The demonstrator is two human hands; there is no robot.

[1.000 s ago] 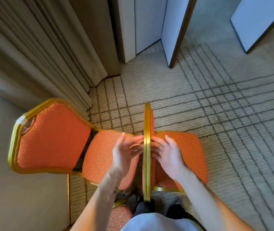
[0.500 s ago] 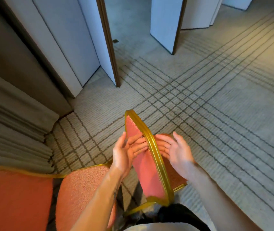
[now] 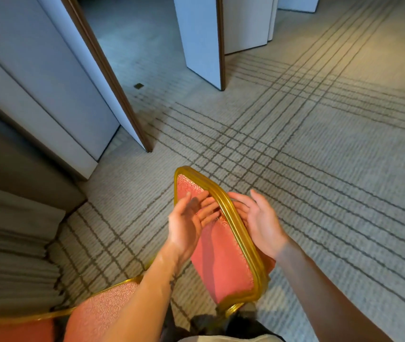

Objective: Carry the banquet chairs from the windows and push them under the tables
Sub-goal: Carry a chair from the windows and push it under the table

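**Item 1:** banquet chair (image 3: 221, 262), salmon-red patterned upholstery in a ribbed gold metal frame. It is seen edge-on from above, straight in front of the person, with its backrest rail running diagonally between the two hands. Whether its legs touch the floor cannot be told.

**Left hand** (image 3: 186, 225): fingers straight and spread, fingertips against the fabric face of the backrest, none curled round the rail.

**Right hand** (image 3: 261, 223): fingers extended with a slight curve, laid on the opposite side of the backrest just behind the gold rail, thumb lifted clear.

**Item 2:** second chair (image 3: 102, 312) of the same make, at lower left, its seat partly hidden by the left forearm.

**Surroundings:**
- Beige pleated curtain (image 3: 11, 255) at the left edge.
- Pale blue-grey folding partition panels (image 3: 48, 77) with dark brown edging, standing ajar.
- Beige carpet (image 3: 319, 156) with dark crossed lines.
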